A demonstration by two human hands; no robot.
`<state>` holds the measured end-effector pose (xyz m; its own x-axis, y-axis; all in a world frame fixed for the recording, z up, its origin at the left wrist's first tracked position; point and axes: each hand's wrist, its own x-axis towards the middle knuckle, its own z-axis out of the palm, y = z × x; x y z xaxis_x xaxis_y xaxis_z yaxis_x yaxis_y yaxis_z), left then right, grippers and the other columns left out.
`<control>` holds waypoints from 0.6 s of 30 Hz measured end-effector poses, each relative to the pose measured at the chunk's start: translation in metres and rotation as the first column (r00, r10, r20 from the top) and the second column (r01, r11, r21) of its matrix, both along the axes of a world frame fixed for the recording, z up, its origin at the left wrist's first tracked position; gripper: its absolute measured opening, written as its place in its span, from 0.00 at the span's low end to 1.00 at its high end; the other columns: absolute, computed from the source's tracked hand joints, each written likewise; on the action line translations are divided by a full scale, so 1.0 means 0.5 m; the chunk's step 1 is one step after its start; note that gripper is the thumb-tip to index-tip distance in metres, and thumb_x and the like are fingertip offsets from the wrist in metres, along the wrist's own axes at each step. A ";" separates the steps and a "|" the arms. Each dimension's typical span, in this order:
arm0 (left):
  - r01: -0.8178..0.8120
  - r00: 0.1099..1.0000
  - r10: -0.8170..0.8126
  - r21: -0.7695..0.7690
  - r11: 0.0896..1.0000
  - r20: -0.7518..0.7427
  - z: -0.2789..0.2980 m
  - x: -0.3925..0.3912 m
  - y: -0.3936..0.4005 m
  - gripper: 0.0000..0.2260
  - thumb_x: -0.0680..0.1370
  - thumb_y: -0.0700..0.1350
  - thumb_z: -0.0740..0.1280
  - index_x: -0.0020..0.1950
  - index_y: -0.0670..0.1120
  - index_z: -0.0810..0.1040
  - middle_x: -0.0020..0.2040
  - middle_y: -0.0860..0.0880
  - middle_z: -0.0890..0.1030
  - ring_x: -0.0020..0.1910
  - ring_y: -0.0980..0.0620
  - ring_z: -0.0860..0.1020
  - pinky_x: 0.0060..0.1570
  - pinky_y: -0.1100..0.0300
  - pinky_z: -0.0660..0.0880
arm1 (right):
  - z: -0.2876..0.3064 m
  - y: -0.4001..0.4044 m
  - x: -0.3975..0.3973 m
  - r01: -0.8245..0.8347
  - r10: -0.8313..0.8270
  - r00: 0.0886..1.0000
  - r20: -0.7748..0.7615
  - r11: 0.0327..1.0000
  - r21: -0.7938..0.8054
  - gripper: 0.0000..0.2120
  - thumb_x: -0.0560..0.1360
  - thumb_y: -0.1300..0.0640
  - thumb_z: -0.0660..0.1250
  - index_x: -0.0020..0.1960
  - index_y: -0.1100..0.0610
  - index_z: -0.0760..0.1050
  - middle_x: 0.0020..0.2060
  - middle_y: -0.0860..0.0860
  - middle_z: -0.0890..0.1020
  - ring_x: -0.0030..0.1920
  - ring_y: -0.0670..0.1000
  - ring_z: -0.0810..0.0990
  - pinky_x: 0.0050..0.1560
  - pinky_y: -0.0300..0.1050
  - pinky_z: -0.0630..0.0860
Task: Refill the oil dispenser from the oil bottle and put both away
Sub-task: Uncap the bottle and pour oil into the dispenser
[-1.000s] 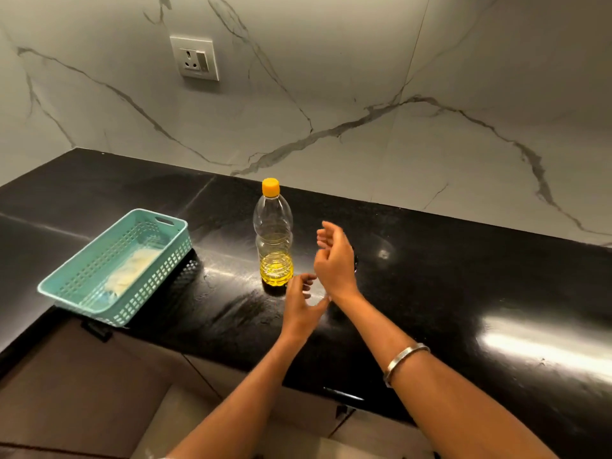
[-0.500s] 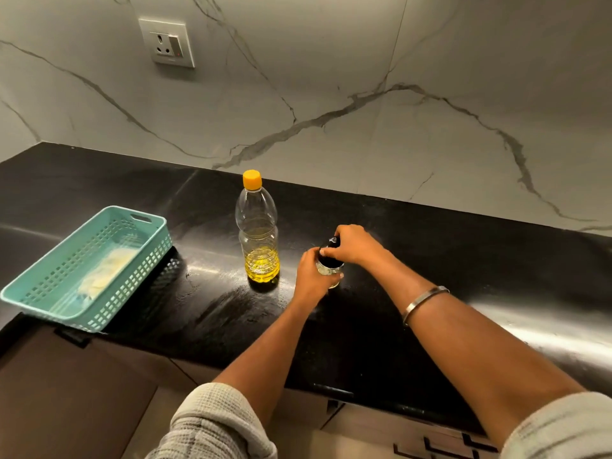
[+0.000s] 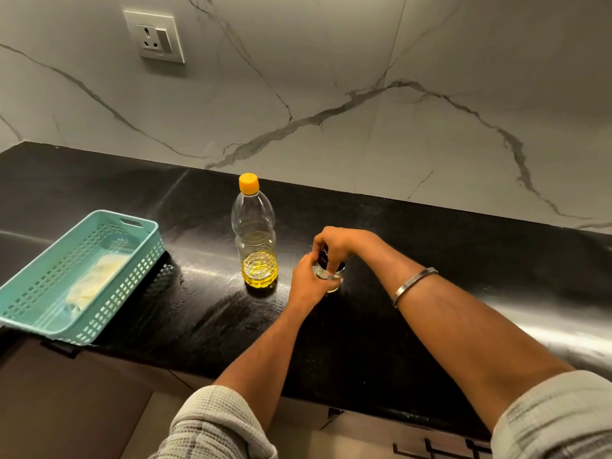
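Your left hand (image 3: 306, 281) grips the glass body of the dispenser (image 3: 328, 276) standing on the black counter (image 3: 430, 246), while your right hand (image 3: 337, 245) clasps its dark top. The capped bottle (image 3: 254, 233) stands upright just left, near a teal basket (image 3: 79, 276).

A home kitchen. A polished black stone worktop (image 3: 430, 246) runs under a white marble-veined backsplash (image 3: 331, 77) with a wall socket (image 3: 154, 36), cabinet fronts (image 3: 66, 402) below. An oil bottle (image 3: 254, 233) and a teal plastic basket (image 3: 79, 276) sit on it.
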<state>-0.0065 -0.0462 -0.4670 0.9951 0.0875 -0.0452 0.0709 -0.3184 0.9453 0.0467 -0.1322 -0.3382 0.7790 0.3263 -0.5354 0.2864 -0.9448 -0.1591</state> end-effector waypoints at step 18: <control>0.049 0.999 -0.049 0.012 0.999 -0.017 -0.003 0.005 0.004 0.29 0.63 0.44 0.80 0.61 0.48 0.74 0.52 0.54 0.79 0.45 0.64 0.77 0.34 0.79 0.71 | -0.015 -0.017 0.003 -0.120 0.121 0.989 0.088 0.993 -0.015 0.25 0.66 0.63 0.75 0.58 0.52 0.71 0.59 0.52 0.69 0.58 0.56 0.73 0.56 0.51 0.78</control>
